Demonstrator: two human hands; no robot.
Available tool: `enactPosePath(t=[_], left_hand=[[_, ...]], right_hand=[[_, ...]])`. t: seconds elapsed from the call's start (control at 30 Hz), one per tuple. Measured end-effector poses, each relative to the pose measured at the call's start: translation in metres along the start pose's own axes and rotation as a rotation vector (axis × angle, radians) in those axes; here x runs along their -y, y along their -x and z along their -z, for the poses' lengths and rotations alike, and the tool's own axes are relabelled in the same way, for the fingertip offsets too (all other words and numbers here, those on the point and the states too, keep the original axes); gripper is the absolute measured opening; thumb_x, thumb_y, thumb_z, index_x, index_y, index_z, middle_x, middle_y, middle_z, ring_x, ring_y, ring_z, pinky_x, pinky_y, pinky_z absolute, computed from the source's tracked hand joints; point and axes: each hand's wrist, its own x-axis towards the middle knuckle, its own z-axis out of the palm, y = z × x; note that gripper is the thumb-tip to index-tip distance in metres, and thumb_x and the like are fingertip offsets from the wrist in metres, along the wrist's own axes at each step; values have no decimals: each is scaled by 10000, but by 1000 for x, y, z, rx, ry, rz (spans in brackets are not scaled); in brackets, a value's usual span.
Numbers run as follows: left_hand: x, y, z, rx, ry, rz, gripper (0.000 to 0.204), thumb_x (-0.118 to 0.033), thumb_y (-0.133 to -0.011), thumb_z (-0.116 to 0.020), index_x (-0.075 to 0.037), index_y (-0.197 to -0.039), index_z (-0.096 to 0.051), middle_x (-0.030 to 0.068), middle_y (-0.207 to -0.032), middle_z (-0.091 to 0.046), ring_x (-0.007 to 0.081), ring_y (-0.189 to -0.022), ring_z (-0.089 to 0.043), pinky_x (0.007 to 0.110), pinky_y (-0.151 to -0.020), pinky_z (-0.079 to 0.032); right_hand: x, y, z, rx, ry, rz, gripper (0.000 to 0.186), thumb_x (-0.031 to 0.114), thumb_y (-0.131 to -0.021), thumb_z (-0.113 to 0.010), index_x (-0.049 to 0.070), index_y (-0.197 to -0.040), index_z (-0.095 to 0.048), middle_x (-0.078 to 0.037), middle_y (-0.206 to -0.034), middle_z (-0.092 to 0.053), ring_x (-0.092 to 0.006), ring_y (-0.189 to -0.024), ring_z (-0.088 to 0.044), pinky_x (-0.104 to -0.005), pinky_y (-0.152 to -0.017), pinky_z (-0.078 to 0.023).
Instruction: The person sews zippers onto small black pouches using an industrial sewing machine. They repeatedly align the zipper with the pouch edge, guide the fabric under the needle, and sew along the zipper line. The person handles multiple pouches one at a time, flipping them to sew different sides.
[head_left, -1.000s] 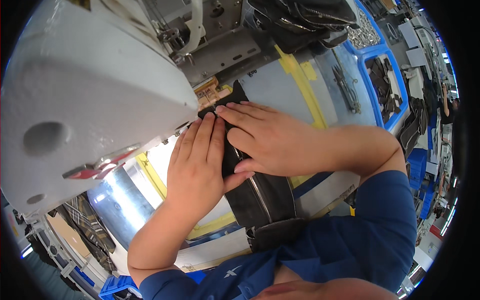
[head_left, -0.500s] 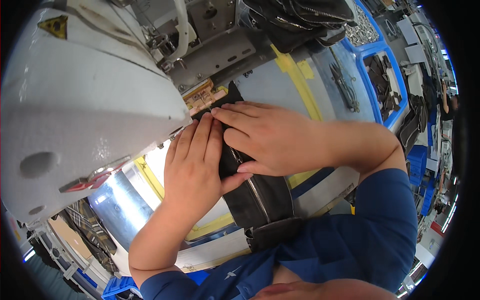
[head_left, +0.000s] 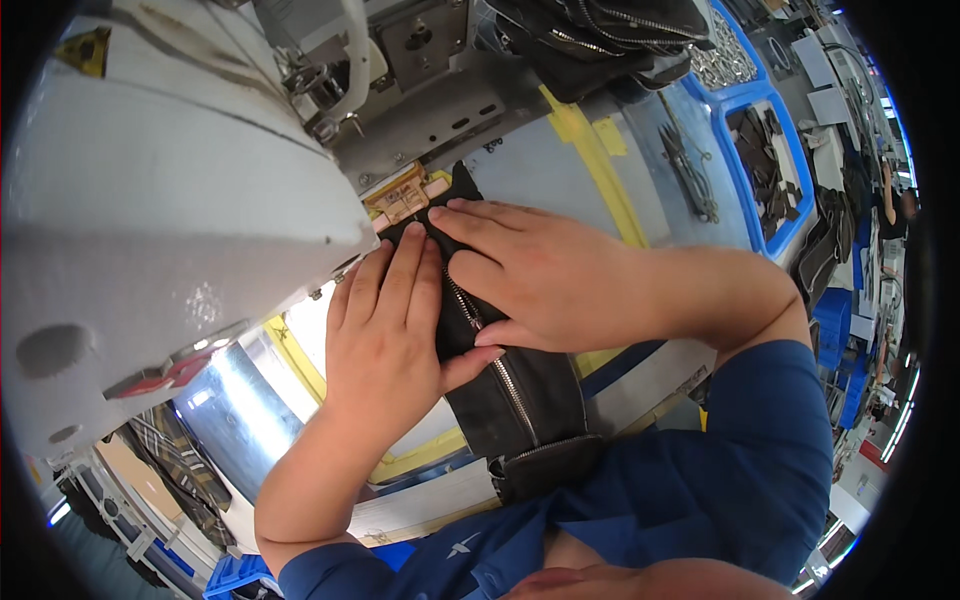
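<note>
A black zippered bag piece (head_left: 538, 385) lies lengthwise on the machine's metal bed, its near end against my shirt. My left hand (head_left: 385, 340) rests flat on its left side, fingers stretched toward the far end. My right hand (head_left: 545, 275) presses on the other side, its longer fingers reaching forward, one finger bent, thumb beside the zipper. Between the hands runs the silver zipper (head_left: 515, 388), partly covered by them. The fingertips lie close to a copper-coloured metal plate (head_left: 403, 192) of the sewing machine (head_left: 190, 190). What is under my palms is hidden.
Black zippered pieces (head_left: 600, 40) are piled at the back. Thread snips (head_left: 688, 172) lie at the right, next to a blue tray (head_left: 797, 165) of dark scraps and one of metal parts. Yellow tape (head_left: 600, 165) crosses the bed. The machine's head looms at the left.
The machine head appears shifted slightly left and down in the picture, and more of the copper-coloured plate shows. My hands have barely moved and stay on the black piece.
</note>
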Motion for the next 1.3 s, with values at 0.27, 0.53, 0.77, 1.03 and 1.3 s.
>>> enactPosePath(t=[0.27,0.53,0.77,1.03,1.3], left_hand=[[0,0,1,14,3,17,1066,-608,-679,-867,53,-1457,-560,217,-1558,-556,410,-1381,-555,513,-1149,-432],[2,-1,2,13,3,13,1052,-580,-667,-884,31,-1461,-562,207,-1556,-560,401,-1386,-550,506,-1145,-425],[1,-1,-1,16,-10,-3,1043,-669,-743,-814,5,-1496,-553,195,-1542,-577,403,-1362,-550,529,-1137,-399],[1,-2,1,18,-33,-55,964,-559,-809,-811,32,-1508,-507,239,-1543,-541,455,-1398,-498,569,-1154,-367],[-1,1,1,27,-98,-56,845,-561,-957,-678,-23,-1578,-481,204,-1575,-547,428,-1397,-520,546,-1170,-364]], right_hand=[[0,-1,1,6,10,14,697,375,-876,-828,-118,-1309,-596,-359,-1498,-541,-457,-1423,-535,-479,-1238,-409],[-5,-4,4,-20,30,61,693,390,-830,-855,-84,-1278,-621,-329,-1453,-585,-425,-1373,-580,-461,-1204,-443],[-12,-2,10,-7,-31,57,621,431,-797,-855,5,-1200,-648,-228,-1322,-634,-389,-1223,-640,-484,-1076,-495],[-29,-17,-2,-465,-81,107,391,423,-879,-790,55,-885,-659,-118,-883,-675,-352,-865,-676,-487,-797,-535],[-45,11,121,-528,141,-383,310,355,-938,-745,62,-836,-732,-118,-796,-721,-315,-796,-718,-427,-697,-560]])
